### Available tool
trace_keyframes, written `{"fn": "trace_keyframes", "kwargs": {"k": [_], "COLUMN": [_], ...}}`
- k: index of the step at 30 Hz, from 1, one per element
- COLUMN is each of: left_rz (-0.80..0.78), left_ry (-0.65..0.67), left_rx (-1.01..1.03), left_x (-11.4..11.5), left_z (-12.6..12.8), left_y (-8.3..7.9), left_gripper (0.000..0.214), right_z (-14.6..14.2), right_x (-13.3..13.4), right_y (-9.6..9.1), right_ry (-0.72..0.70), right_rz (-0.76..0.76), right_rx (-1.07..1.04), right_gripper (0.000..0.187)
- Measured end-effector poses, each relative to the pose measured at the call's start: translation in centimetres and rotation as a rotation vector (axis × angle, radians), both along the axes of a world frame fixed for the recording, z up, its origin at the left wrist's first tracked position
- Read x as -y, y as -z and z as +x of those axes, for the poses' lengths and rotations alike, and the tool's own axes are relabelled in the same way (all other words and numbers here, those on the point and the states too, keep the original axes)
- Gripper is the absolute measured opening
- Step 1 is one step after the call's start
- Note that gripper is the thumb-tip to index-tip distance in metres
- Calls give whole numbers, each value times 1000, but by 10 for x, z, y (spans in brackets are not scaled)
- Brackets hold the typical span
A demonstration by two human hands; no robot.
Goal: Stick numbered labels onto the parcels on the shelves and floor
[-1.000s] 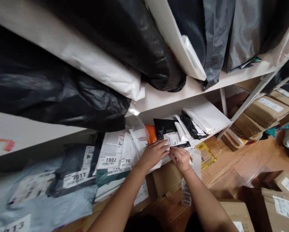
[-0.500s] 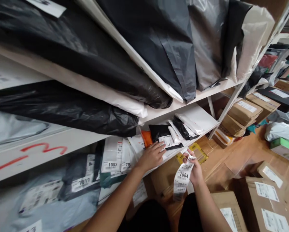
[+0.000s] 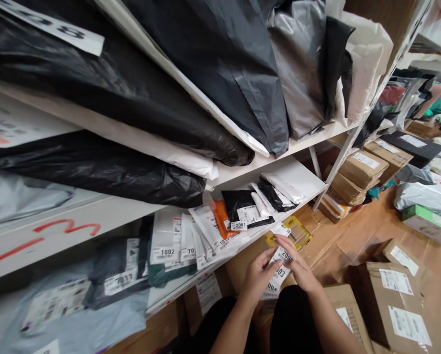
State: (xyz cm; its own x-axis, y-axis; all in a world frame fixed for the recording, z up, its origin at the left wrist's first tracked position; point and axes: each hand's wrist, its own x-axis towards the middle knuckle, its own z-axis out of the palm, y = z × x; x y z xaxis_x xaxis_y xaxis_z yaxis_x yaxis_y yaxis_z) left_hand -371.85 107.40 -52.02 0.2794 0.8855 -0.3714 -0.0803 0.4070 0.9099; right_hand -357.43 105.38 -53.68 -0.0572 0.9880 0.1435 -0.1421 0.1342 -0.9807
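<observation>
A strip of white number labels [image 3: 274, 284] runs between my two hands, with 2003 and 2004 partly readable. My left hand [image 3: 256, 275] pinches the strip from the left. From the other side, my right hand [image 3: 299, 265] grips its upper part, fingers curled round it. Ahead of them on the lower shelf lies a black mailer bag [image 3: 232, 202], and a label reading 2001 [image 3: 238, 225] sits at its lower edge. Beside it is an orange packet [image 3: 220, 216]. White packets [image 3: 206, 230] stand to the left, one marked 1002.
Large black and grey bags [image 3: 213, 73] fill the upper shelf. Cardboard boxes [image 3: 381, 275] stand on the wooden floor to the right, and more boxes [image 3: 364, 169] are stacked beyond the shelf post. A yellow packet [image 3: 298, 233] lies below the shelf edge.
My left hand has left the black mailer bag and come back to the label strip beside my right hand. The 2001 label now shows on the bag. The view has shifted slightly.
</observation>
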Motion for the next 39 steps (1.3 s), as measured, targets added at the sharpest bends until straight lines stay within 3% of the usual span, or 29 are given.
{"fn": "trace_keyframes", "kwargs": {"k": [3, 6, 9, 11, 14, 17, 20, 23, 27, 30, 34, 39], "left_rz": [-53, 114, 406, 536, 725, 860, 961, 1049, 1108, 1096, 1068, 1070], "left_ry": [6, -106, -139, -101, 15, 138, 379, 570, 665, 712, 763, 769], "left_rx": [-19, -164, -430, -580, -754, -868, -940, -1009, -1106, -1145, -1179, -1224], "left_x": [1, 4, 4, -5, -47, -113, -171, -198, -207, -214, -222, -221], "left_z": [-3, 0, 2, 0, -10, -21, -25, -25, -26, -26, -23, -23], "left_y": [8, 20, 26, 23, 8, -6, -7, 0, 6, 4, -2, -4], "left_gripper": [43, 37, 31, 30, 30, 30, 38, 36, 41, 39, 31, 19], "right_z": [-6, -18, -26, -29, -30, -31, -35, -42, -52, -59, -68, -77], "right_x": [0, -7, -16, -23, -42, -70, -99, -118, -131, -144, -166, -178], "right_y": [8, 21, 31, 35, 38, 41, 48, 61, 81, 92, 95, 94], "right_ry": [209, 409, 345, 335, 406, 436, 373, 306, 319, 468, 663, 793], "right_rz": [21, -59, -236, -300, -310, -339, -416, -466, -403, -305, -315, -331], "right_rx": [-32, -258, -408, -468, -546, -576, -569, -565, -562, -529, -483, -419], "right_gripper": [46, 51, 35, 35, 36, 39, 44, 47, 49, 51, 51, 47]}}
